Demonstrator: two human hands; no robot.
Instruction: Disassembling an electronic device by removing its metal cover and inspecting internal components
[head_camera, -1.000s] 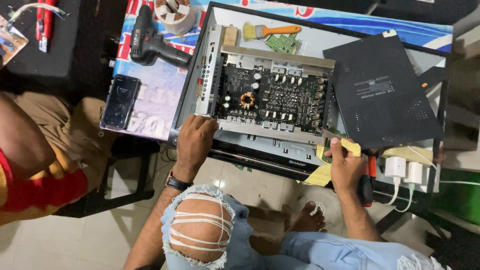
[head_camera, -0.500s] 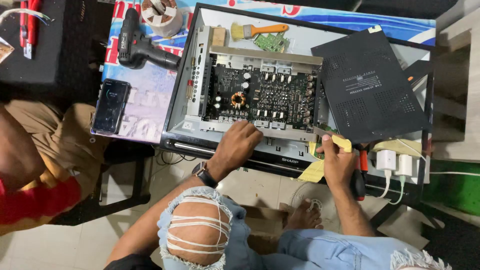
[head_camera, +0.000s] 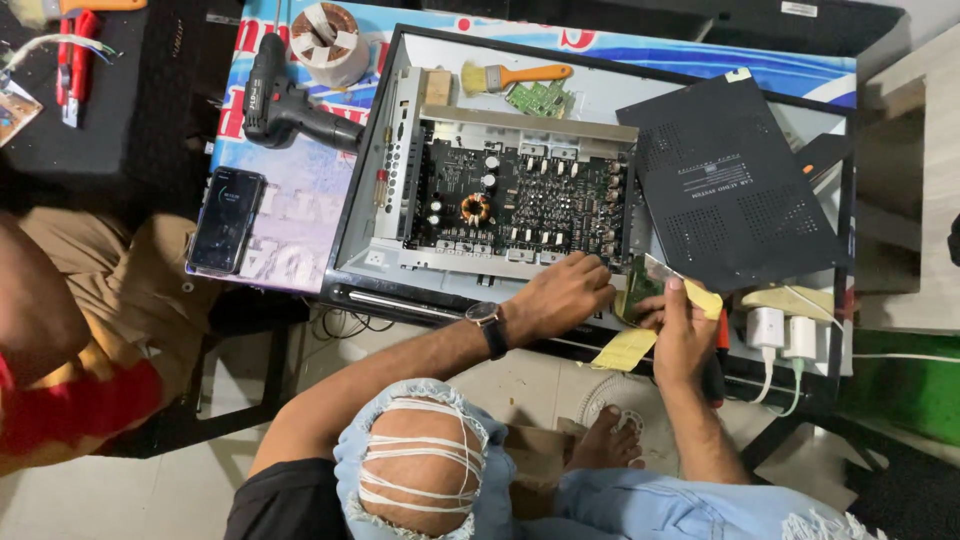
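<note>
Left hand (head_camera: 562, 296) fingers curled on one amplifier board (head_camera: 520, 195); right hand (head_camera: 680, 325) pinches, perhaps, one small card (head_camera: 640, 285).

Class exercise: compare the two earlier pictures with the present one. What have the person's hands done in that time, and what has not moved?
The left hand slid right along the near edge of the opened amplifier, ending beside the right hand. The right hand kept holding the small green board and yellow pieces. The black cover, brush, drill and phone stayed put.

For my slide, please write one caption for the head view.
Left hand rests on an opened amplifier while the right hand holds a small part beside the black cover.
</note>
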